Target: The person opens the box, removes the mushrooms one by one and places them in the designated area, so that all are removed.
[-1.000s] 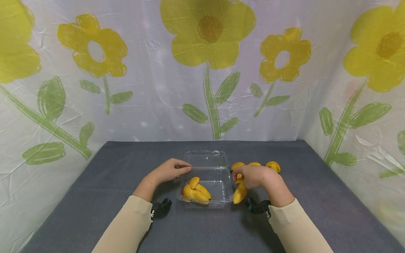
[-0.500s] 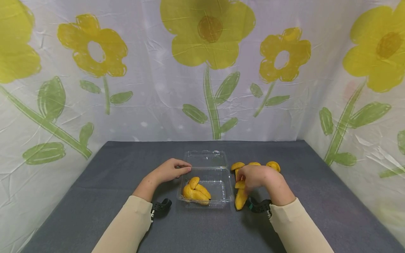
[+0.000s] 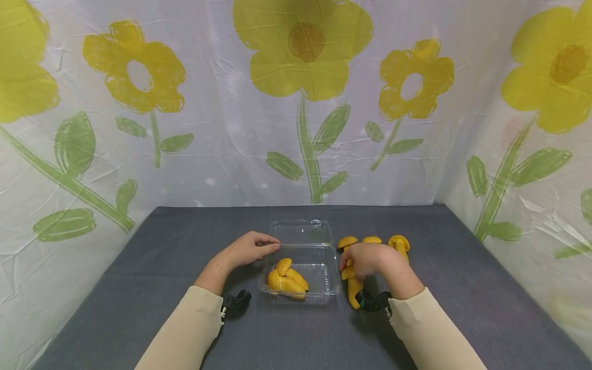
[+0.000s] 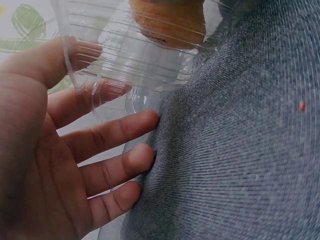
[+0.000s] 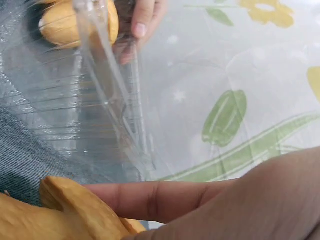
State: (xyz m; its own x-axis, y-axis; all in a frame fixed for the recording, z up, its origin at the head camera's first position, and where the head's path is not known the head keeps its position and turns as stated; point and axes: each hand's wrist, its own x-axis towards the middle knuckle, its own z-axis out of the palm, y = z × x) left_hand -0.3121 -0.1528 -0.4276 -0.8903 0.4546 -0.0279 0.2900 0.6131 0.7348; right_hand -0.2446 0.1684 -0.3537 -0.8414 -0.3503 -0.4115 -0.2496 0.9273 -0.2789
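We found the right hand (image 3: 372,257) pinching a mushroom (image 3: 354,293) beside the box (image 3: 319,277), the left hand (image 3: 247,250) touching that box with fingers (image 4: 107,137) loosely spread, and judged this the grasping step, next calling for a firm lift.

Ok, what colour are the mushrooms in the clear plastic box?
The mushrooms are golden yellow; the head view shows them best.

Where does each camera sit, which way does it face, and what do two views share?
Head: on the head, forward-down at the box; left hand, right hand, sleeves show.
Left wrist: on that wrist, toward the box; fingers show.
Right wrist: on that wrist, toward mushroom and box; both hands show.
Head and right wrist share both hands.
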